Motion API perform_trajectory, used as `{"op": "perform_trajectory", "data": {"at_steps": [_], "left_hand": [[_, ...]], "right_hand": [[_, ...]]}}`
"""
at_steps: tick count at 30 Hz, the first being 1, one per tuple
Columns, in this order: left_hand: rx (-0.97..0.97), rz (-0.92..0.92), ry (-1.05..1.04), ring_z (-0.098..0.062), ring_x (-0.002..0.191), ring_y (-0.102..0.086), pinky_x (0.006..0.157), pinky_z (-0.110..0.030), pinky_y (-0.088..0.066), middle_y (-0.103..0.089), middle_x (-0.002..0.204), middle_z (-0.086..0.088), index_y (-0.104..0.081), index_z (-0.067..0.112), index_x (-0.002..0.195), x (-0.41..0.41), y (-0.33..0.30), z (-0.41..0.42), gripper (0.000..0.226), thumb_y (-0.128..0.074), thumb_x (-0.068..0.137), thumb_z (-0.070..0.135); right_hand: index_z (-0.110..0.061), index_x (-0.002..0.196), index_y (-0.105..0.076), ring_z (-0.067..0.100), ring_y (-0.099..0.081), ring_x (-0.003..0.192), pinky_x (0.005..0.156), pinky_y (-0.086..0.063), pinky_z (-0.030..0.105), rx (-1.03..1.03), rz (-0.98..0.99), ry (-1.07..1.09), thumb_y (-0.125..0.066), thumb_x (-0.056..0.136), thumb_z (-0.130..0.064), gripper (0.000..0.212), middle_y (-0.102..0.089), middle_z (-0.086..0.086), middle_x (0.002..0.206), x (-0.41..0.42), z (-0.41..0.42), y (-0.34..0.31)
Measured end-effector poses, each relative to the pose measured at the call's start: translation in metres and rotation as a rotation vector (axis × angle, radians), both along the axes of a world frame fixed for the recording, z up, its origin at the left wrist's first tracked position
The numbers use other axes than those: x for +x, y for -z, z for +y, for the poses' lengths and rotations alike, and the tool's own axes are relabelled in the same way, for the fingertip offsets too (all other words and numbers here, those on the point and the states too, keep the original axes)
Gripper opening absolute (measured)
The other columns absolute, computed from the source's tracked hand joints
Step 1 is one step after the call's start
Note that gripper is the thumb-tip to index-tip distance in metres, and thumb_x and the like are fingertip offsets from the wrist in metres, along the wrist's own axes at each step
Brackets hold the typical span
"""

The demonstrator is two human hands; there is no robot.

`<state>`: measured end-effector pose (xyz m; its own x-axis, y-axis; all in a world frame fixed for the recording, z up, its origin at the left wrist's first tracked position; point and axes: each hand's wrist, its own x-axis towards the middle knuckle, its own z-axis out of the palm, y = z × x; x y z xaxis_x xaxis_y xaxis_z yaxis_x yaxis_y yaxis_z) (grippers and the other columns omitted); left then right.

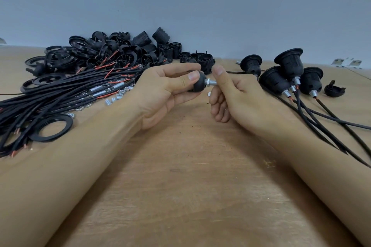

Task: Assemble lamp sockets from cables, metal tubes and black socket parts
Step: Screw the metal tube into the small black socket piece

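Above the wooden table (186, 166), left hand (160, 90) grips a black socket cap (198, 84) between thumb and fingers, while right hand (236, 96) pinches the threaded metal tube (211, 83) protruding from the cap's end.

The tabletop (190, 176) is pale brown wood with a matt, faintly grained surface. The socket cap (199, 84) is matt black plastic, and the threaded tube (212, 82) in it is bright silvery metal. The cables (50, 96) have smooth black sheathing, slightly glossy. The loose nuts (120, 94) look like shiny metal. The wall (200, 6) is flat, matt grey-blue.
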<state>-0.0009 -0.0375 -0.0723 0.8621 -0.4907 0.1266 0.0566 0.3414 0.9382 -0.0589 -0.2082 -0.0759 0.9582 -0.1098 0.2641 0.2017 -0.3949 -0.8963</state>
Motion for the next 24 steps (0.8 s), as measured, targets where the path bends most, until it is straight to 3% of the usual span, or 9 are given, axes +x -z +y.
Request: {"op": "perform_trajectory", "data": {"at_steps": [4, 7, 8, 11, 13, 15, 17, 21, 24], "left_hand": [[0.004, 0.026, -0.036, -0.023, 0.096, -0.074, 0.079, -0.031, -0.060, -0.076, 0.099, -0.011, -0.071, 0.003, 0.106, 0.0008, -0.0008, -0.0001, 0.036, -0.072, 0.070, 0.012], [0.010, 0.023, -0.039, -0.023, 0.094, -0.074, 0.079, -0.032, -0.060, -0.076, 0.098, -0.012, -0.071, 0.003, 0.105, -0.0005, -0.0006, 0.0003, 0.035, -0.072, 0.071, 0.011], [0.013, 0.019, -0.034, -0.023, 0.095, -0.074, 0.079, -0.031, -0.060, -0.076, 0.098, -0.012, -0.071, 0.003, 0.105, -0.0011, -0.0007, -0.0001, 0.035, -0.072, 0.071, 0.012], [0.010, 0.012, -0.027, -0.022, 0.094, -0.074, 0.078, -0.031, -0.060, -0.076, 0.099, -0.011, -0.071, 0.004, 0.106, -0.0028, -0.0016, -0.0013, 0.036, -0.072, 0.071, 0.012], [0.013, 0.013, -0.039, -0.021, 0.092, -0.074, 0.078, -0.032, -0.060, -0.076, 0.097, -0.009, -0.071, 0.004, 0.104, -0.0022, -0.0017, -0.0009, 0.034, -0.072, 0.071, 0.012], [0.022, 0.016, -0.048, -0.020, 0.090, -0.074, 0.078, -0.031, -0.060, -0.077, 0.094, -0.009, -0.071, 0.005, 0.102, -0.0018, -0.0020, -0.0005, 0.029, -0.071, 0.073, 0.011], [0.033, 0.006, -0.047, -0.021, 0.091, -0.074, 0.078, -0.031, -0.060, -0.076, 0.094, -0.009, -0.071, 0.005, 0.102, -0.0024, -0.0016, -0.0006, 0.031, -0.072, 0.071, 0.012], [0.047, 0.002, -0.050, -0.023, 0.095, -0.074, 0.078, -0.031, -0.060, -0.075, 0.100, -0.011, -0.072, 0.005, 0.103, -0.0037, -0.0024, -0.0014, 0.035, -0.073, 0.070, 0.014], [0.057, 0.011, -0.061, -0.022, 0.094, -0.074, 0.077, -0.031, -0.060, -0.076, 0.099, -0.011, -0.072, 0.005, 0.103, -0.0029, -0.0020, -0.0005, 0.027, -0.072, 0.077, 0.011]], "right_hand": [[-0.008, 0.097, -0.061, 0.030, -0.066, 0.058, 0.047, -0.054, 0.037, 0.052, -0.020, -0.041, -0.043, 0.091, -0.062, 0.058, -0.069, 0.009, 0.071, -0.0004, -0.0040, -0.0020], [-0.008, 0.095, -0.060, 0.030, -0.065, 0.060, 0.047, -0.054, 0.037, 0.065, -0.081, -0.054, -0.059, 0.098, -0.028, 0.020, -0.070, 0.006, 0.070, -0.0013, -0.0044, -0.0029], [-0.007, 0.090, -0.060, 0.027, -0.064, 0.057, 0.046, -0.053, 0.035, 0.046, -0.083, -0.037, -0.058, 0.098, -0.023, 0.018, -0.069, 0.007, 0.067, -0.0008, -0.0042, -0.0019], [-0.005, 0.076, -0.059, 0.018, -0.060, 0.045, 0.042, -0.047, 0.028, -0.016, -0.019, -0.005, -0.045, 0.100, -0.046, 0.050, -0.067, 0.010, 0.058, 0.0006, -0.0018, 0.0001], [-0.007, 0.079, -0.061, 0.017, -0.062, 0.048, 0.043, -0.047, 0.028, -0.030, 0.021, 0.002, -0.036, 0.094, -0.063, 0.063, -0.069, 0.010, 0.061, -0.0008, -0.0008, -0.0026], [-0.012, 0.089, -0.060, 0.018, -0.062, 0.053, 0.044, -0.048, 0.029, -0.012, -0.004, -0.013, -0.045, 0.095, -0.057, 0.048, -0.069, 0.006, 0.065, -0.0013, -0.0020, -0.0027], [-0.012, 0.089, -0.059, 0.017, -0.061, 0.053, 0.043, -0.046, 0.029, -0.032, -0.024, -0.010, -0.057, 0.098, -0.039, 0.028, -0.066, 0.002, 0.062, -0.0006, -0.0027, -0.0019], [-0.006, 0.074, -0.062, 0.016, -0.058, 0.045, 0.039, -0.041, 0.024, -0.010, 0.027, 0.008, -0.038, 0.096, -0.062, 0.065, -0.064, 0.008, 0.054, -0.0008, -0.0025, -0.0026], [-0.011, 0.087, -0.061, 0.017, -0.060, 0.051, 0.040, -0.041, 0.024, -0.017, -0.004, -0.028, -0.047, 0.094, -0.060, 0.051, -0.065, 0.004, 0.061, -0.0012, -0.0026, -0.0030]]}}
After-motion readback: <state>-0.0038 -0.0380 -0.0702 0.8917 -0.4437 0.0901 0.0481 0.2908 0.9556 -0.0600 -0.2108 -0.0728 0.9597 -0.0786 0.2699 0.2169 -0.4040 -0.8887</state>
